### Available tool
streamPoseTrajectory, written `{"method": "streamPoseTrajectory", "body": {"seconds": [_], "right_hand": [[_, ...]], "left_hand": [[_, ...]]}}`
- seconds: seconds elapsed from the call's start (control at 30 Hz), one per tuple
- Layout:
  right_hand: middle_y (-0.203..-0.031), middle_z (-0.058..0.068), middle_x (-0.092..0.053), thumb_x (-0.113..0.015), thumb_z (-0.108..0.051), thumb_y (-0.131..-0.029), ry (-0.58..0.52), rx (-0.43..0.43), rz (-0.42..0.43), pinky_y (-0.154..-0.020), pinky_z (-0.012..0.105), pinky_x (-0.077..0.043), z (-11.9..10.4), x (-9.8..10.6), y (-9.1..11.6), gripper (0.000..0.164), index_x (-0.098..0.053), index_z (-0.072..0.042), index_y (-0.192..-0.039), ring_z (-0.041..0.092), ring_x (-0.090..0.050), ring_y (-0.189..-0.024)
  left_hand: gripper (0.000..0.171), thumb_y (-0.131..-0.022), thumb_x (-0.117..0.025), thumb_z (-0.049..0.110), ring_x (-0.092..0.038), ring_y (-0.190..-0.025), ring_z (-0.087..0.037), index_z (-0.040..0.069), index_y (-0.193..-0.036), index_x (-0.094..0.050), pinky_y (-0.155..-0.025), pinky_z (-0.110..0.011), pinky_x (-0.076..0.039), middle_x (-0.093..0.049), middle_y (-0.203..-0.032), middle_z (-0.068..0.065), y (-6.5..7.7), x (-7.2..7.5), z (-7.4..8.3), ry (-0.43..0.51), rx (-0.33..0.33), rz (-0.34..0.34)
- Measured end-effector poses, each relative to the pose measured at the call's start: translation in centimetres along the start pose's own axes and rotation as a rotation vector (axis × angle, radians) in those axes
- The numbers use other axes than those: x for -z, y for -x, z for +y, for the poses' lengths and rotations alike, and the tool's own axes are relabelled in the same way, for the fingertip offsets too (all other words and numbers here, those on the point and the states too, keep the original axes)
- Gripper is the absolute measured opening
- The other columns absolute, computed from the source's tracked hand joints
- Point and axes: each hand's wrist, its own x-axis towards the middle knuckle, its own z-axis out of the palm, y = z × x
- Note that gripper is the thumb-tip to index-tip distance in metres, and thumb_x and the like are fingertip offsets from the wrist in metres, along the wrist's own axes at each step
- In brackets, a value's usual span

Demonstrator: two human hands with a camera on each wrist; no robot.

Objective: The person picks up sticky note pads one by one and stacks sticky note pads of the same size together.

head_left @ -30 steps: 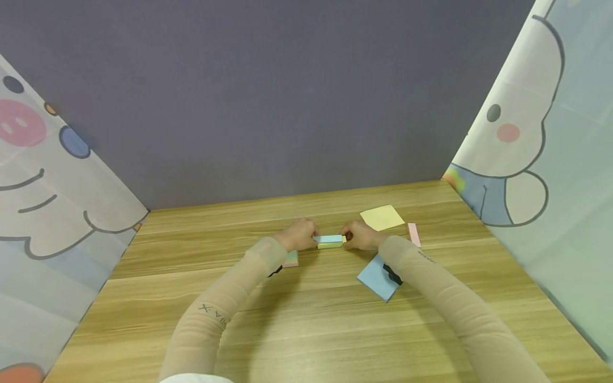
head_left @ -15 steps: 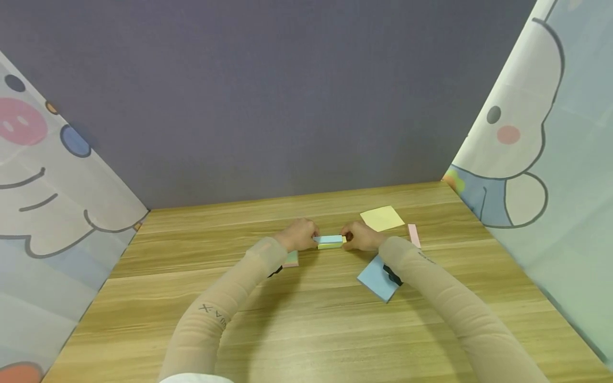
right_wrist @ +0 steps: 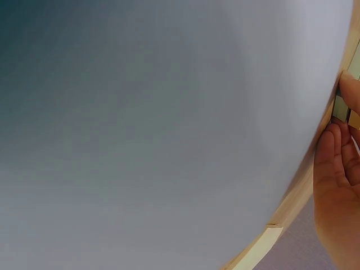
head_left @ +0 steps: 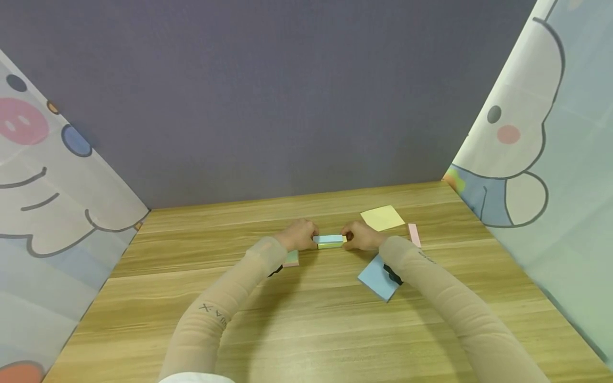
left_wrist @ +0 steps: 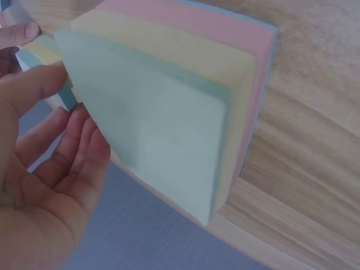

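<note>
At the middle of the table, in the head view, a small stack of narrow sticky note pads (head_left: 328, 241) lies between both hands, blue on top with yellow-green beneath. My left hand (head_left: 298, 234) pinches its left end. My right hand (head_left: 362, 235) pinches the right end between thumb and fingers. The left wrist view has the left thumb (left_wrist: 39, 84) on the narrow stack, and the right fingers beyond it. Just behind the left hand sits a thick square block of sticky notes (left_wrist: 146, 118) in green, cream, pink and blue layers.
Under the right wrist lies a square blue pad (head_left: 380, 278); a large blurred grey-blue surface (right_wrist: 169, 124) fills the right wrist view. A yellow sheet (head_left: 383, 217) and a narrow pink pad (head_left: 414, 234) lie further right. A dark panel (head_left: 297, 106) stands behind the table.
</note>
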Motion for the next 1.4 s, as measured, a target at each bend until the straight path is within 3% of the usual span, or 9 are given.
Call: {"method": "streamPoseTrajectory", "body": {"seconds": [0.27,0.57,1.4], "right_hand": [[-0.093,0.01,-0.06,-0.07,-0.008,-0.078,-0.014,-0.019,-0.006,-0.073,0.027,-0.046,-0.2,0.2,0.1,0.031,-0.063,0.006,-0.106,0.016,-0.052,-0.082],[-0.079,0.004,-0.057,-0.071,-0.007,-0.078,-0.019,0.014,-0.009,-0.068,0.024,-0.044,0.1,-0.4,-0.2,0.023,-0.066,0.003,-0.098,0.013,-0.049,-0.074],[-0.077,0.002,-0.055,-0.071,-0.009,-0.078,-0.023,-0.018,-0.028,-0.064,0.023,-0.04,0.0,-0.2,-0.2,0.012,-0.067,-0.003,-0.088,0.013,-0.045,-0.07]], "left_hand": [[0.017,-0.084,-0.066,0.017,-0.055,-0.071,-0.01,0.008,-0.097,-0.069,-0.066,-0.025,-0.048,-0.065,-0.087,0.0,0.0,0.1,0.0,0.01,0.004,0.01],[0.014,-0.084,-0.066,0.018,-0.052,-0.068,-0.01,0.009,-0.094,-0.07,-0.063,-0.024,-0.046,-0.065,-0.085,0.001,0.1,0.0,0.5,-0.014,-0.008,0.023],[0.014,-0.084,-0.064,0.019,-0.048,-0.065,-0.009,0.011,-0.094,-0.07,-0.061,-0.022,-0.042,-0.063,-0.083,0.003,-0.6,-0.2,1.2,-0.051,0.0,0.002]]}}
